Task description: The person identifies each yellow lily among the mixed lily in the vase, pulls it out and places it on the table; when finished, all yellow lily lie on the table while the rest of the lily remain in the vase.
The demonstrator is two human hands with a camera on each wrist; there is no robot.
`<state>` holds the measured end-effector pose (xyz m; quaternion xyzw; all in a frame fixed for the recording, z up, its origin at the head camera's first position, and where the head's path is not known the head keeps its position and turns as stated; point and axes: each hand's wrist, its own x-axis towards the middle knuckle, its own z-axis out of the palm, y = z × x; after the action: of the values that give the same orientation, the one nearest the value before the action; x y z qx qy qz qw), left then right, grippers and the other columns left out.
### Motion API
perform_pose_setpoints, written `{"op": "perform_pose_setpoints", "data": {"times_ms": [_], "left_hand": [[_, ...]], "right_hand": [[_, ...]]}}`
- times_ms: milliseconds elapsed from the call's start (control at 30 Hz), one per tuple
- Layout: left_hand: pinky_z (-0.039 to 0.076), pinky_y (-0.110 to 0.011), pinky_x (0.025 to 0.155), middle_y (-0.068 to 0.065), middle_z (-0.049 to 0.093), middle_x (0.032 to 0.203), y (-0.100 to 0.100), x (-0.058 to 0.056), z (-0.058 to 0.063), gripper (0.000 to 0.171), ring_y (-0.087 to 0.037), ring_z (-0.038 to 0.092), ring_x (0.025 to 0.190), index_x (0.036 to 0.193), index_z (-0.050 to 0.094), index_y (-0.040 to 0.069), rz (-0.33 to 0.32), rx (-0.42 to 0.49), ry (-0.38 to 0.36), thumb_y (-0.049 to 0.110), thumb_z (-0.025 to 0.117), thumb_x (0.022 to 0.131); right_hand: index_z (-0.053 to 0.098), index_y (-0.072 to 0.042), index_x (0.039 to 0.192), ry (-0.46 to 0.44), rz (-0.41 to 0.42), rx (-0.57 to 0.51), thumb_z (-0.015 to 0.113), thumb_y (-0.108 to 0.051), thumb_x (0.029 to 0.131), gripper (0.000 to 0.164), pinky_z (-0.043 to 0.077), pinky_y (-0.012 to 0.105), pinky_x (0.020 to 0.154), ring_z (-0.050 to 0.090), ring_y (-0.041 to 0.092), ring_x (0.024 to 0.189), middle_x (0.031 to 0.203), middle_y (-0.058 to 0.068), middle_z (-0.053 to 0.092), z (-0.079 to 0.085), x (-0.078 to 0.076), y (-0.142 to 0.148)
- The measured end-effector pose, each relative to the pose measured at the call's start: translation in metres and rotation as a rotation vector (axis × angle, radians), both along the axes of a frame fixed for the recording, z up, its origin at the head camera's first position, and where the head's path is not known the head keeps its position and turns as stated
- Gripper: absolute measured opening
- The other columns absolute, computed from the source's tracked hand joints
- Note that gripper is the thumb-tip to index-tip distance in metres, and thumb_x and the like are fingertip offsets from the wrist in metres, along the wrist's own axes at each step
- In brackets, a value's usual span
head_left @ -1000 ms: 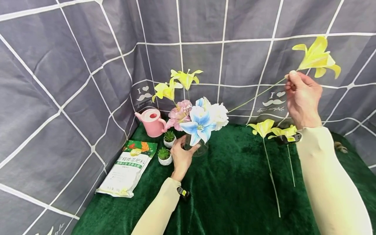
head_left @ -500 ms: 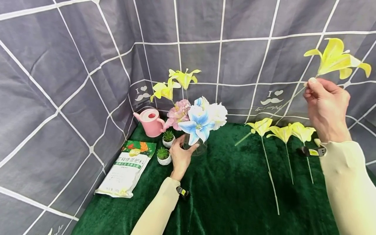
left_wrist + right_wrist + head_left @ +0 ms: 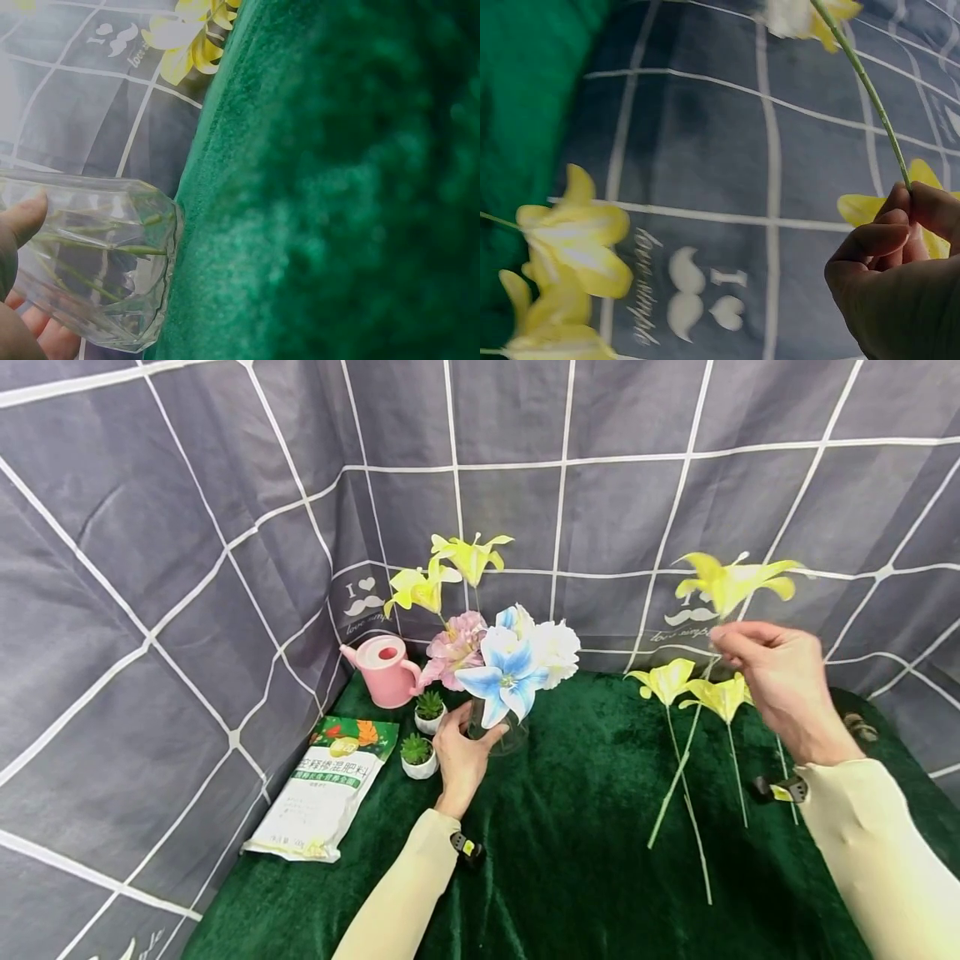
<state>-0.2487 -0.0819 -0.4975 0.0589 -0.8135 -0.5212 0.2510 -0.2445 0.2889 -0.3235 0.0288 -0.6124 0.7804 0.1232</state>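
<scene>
My left hand grips a clear glass vase on the green cloth, thumb on one side and fingers behind. Green stems show through its wall. Out of its top rise a blue-and-white lily, a white flower, a pink flower and two yellow lilies. To the right, my right hand pinches the stem of another yellow lily just under the bloom. Its stem slants down over the lilies lying on the cloth, leaning toward the lower left.
Several yellow lilies lie on the green cloth at the right, one partly behind my right hand. Left of the vase stand two small potted succulents, a pink watering can and a white-and-green bag. A grey checked curtain hangs behind.
My right hand first moved right with the yellow lily, drawing its stem away from the vase, then came down and left. The lily turned more upright. My left hand stays on the vase.
</scene>
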Motion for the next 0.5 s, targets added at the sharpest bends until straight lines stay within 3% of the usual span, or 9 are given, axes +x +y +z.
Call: {"op": "perform_pose_setpoints", "data": {"times_ms": [100, 233, 500], "left_hand": [[0.055, -0.048, 0.095, -0.008, 0.069, 0.123, 0.000, 0.000, 0.000, 0.066, -0.032, 0.066, 0.111, 0.128, 0.069, 0.014, 0.002, 0.011, -0.002, 0.033, 0.093, 0.070], [0.055, -0.048, 0.095, -0.008, 0.068, 0.124, 0.001, -0.001, 0.001, 0.064, -0.032, 0.066, 0.111, 0.128, 0.069, 0.016, 0.002, 0.014, -0.011, 0.031, 0.093, 0.070], [0.055, -0.048, 0.095, -0.007, 0.069, 0.123, 0.001, 0.001, 0.001, 0.066, -0.030, 0.067, 0.110, 0.127, 0.069, 0.017, 0.004, 0.005, 0.003, 0.036, 0.093, 0.069]], "right_hand": [[0.080, -0.012, 0.094, -0.110, -0.032, 0.245, 0.080, -0.017, 0.087, 0.009, 0.048, 0.017, 0.061, 0.057, 0.003, 0.065, 0.070, -0.014, 0.071, -0.015, -0.004, -0.009], [0.081, -0.021, 0.094, -0.193, -0.046, 0.480, 0.077, -0.028, 0.090, 0.008, 0.048, 0.016, 0.065, 0.054, 0.000, 0.065, 0.069, -0.024, 0.066, -0.037, -0.015, -0.017], [0.077, -0.009, 0.098, -0.236, 0.031, 0.547, 0.075, -0.026, 0.091, 0.018, 0.048, 0.016, 0.063, 0.051, -0.001, 0.065, 0.067, -0.023, 0.059, -0.085, -0.038, -0.031]]}}
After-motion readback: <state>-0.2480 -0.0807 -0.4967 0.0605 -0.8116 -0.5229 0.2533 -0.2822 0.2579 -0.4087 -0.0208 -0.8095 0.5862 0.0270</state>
